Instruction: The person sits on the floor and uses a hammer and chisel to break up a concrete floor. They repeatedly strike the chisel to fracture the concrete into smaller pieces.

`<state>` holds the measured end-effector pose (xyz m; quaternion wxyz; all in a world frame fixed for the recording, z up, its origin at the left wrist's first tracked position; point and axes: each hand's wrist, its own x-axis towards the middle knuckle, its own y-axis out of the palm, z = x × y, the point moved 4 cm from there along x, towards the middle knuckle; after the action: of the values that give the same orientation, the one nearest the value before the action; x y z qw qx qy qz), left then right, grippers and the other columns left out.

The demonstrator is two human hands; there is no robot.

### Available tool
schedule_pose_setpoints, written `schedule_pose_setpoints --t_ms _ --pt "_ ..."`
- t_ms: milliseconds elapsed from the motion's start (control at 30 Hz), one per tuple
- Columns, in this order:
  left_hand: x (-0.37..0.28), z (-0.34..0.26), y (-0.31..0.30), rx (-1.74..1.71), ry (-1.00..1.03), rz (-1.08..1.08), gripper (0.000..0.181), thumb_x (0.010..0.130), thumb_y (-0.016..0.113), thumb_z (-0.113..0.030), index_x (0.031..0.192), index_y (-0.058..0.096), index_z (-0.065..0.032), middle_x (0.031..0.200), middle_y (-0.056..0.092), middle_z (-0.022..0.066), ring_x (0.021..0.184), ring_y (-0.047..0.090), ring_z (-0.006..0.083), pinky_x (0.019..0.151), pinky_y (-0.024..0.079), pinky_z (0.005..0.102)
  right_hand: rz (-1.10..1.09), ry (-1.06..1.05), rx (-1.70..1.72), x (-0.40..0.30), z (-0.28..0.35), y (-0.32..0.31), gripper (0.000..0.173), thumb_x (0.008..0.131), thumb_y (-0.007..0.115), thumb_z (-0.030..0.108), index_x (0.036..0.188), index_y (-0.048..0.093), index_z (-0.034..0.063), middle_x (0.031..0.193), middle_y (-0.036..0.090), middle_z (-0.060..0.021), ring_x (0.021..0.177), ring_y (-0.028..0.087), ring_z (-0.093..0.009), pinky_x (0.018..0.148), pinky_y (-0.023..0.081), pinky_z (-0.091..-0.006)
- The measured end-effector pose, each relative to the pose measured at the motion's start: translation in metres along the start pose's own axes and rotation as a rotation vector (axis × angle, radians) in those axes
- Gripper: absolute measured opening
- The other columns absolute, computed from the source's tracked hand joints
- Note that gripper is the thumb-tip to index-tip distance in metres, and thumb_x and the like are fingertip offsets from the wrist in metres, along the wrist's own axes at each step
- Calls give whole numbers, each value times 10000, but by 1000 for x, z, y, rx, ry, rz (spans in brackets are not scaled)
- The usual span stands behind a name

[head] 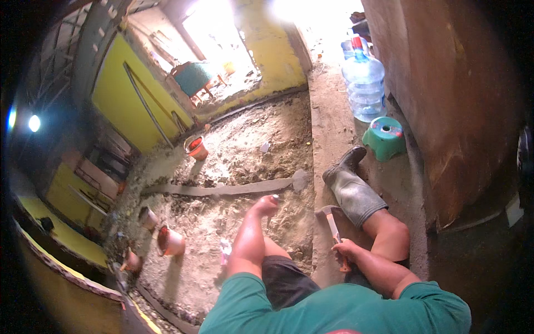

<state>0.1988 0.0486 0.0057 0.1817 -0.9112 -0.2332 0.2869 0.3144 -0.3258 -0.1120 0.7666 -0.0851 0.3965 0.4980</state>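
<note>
My left hand (266,205) is closed around a short chisel-like tool (269,220). Its pale top pokes out above the fist and a narrow end points down; the grip hides the rest. Rough, broken earth (233,217) lies beneath this hand. In my right hand (348,249) is a hammer (333,225) with a light shaft and an orange grip, held low on the handle. The hammer's dark, curved head is over the concrete ledge (329,175), beside a grey rubber boot (354,194) on my leg.
A green plastic stool (386,135) and a large water bottle (364,89) stand along the ledge by a brown panel (442,104). Several buckets, among them an orange one (197,149), sit on the earth. A mortar strip (233,188) crosses it. A pole (148,104) leans against the yellow wall.
</note>
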Motion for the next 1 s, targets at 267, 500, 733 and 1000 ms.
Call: schedule_pose_setpoints --t_ms 267,500,733,1000 --pt "-28 -53 15 104 117 91 133 779 549 -68 695 469 -134 616 433 -54 546 426 83 468 367 295 -178 -133 -4 -7 7 16 218 724 598 8 911 499 58 651 509 -73 489 516 -204 441 450 -357" --pt "-93 -41 -32 103 192 -18 91 744 578 -66 729 492 -92 596 468 -25 535 494 124 469 423 325 -281 -263 -280 -3 23 35 227 721 630 27 916 516 39 704 521 -40 563 514 -175 501 461 -352" --pt "-128 21 -51 125 245 -173 39 755 560 -76 792 557 -65 653 561 23 582 514 138 516 432 363 -273 -287 -116 17 56 105 163 763 623 31 896 531 52 712 527 -40 570 517 -170 514 471 -348" --pt "-142 70 -68 144 -131 -75 200 683 683 -62 819 540 -91 699 575 14 596 534 139 516 480 340 -102 -283 -92 3 87 152 195 784 593 19 928 480 85 689 496 -41 531 506 -174 448 448 -353"
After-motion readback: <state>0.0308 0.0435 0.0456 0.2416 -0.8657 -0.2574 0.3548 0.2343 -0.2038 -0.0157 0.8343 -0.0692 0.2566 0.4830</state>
